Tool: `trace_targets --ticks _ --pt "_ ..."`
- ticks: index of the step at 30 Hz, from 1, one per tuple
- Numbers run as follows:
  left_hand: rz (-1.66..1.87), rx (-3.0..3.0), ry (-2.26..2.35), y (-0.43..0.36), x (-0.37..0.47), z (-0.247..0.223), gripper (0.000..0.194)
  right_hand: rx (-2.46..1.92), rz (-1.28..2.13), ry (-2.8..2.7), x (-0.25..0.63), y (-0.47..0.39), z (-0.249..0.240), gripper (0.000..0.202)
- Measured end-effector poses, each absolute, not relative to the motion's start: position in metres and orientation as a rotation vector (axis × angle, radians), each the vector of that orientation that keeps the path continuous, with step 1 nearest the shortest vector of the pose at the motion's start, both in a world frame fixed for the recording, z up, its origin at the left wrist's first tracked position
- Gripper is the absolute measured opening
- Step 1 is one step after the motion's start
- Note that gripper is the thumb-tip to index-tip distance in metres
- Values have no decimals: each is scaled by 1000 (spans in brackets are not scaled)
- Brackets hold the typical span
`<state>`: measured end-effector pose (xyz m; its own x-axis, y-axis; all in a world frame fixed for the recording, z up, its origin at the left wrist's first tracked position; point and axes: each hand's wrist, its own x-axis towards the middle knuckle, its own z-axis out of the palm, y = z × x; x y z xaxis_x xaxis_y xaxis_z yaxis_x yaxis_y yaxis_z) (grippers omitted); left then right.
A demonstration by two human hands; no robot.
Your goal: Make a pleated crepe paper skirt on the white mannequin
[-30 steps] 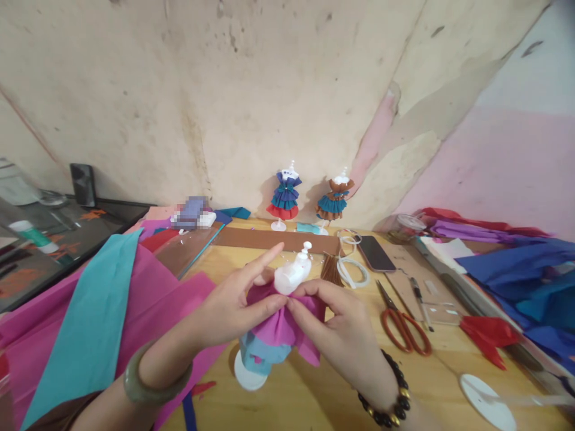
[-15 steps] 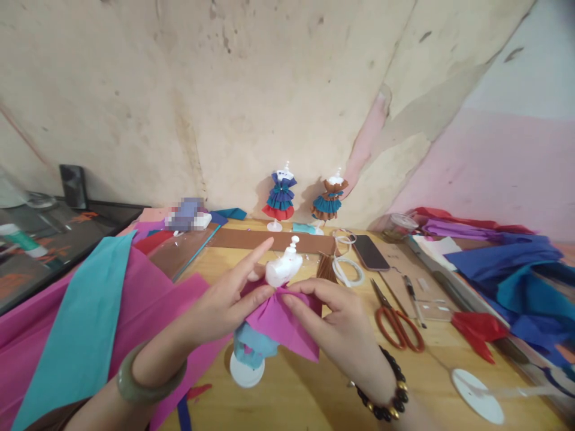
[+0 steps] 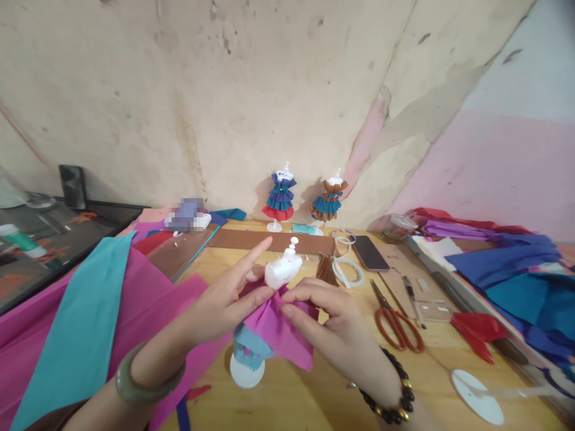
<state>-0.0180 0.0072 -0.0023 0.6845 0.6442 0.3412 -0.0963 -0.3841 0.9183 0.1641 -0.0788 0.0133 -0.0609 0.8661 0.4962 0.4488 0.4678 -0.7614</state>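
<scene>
A small white mannequin (image 3: 284,269) leans to the right in front of me, its round white base (image 3: 247,372) lower down. Magenta fabric (image 3: 287,335) is gathered at its waist, over a light blue ruffled layer (image 3: 252,347). My left hand (image 3: 242,293) holds the mannequin and the fabric's left edge, thumb on the waist, index finger stretched up. Thumb and index finger of my right hand (image 3: 323,311) pinch the magenta fabric at the front of the waist.
Two dressed mannequins (image 3: 281,197) stand by the wall. Scissors (image 3: 398,323), a phone (image 3: 371,252) and a pen (image 3: 414,301) lie on the right. Long magenta and turquoise cloth (image 3: 81,323) covers the left. A white disc (image 3: 477,395) sits at the lower right.
My right fingers have shifted slightly on the magenta fabric, which now falls in more folds, its lower corner a little further left and lower. My left hand has barely moved.
</scene>
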Motion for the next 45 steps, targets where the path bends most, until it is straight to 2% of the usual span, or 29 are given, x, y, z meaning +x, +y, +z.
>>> trace_targets --ticks 30,37,45 --pt "779 1805 463 6 -19 -3 71 -1230 435 -1659 161 -78 4 7" --pt "783 1827 428 5 -20 -3 68 -1283 455 -1622 160 -80 2 13" --pt "736 1784 372 3 -21 -4 74 -1285 412 -1583 157 -80 3 15"
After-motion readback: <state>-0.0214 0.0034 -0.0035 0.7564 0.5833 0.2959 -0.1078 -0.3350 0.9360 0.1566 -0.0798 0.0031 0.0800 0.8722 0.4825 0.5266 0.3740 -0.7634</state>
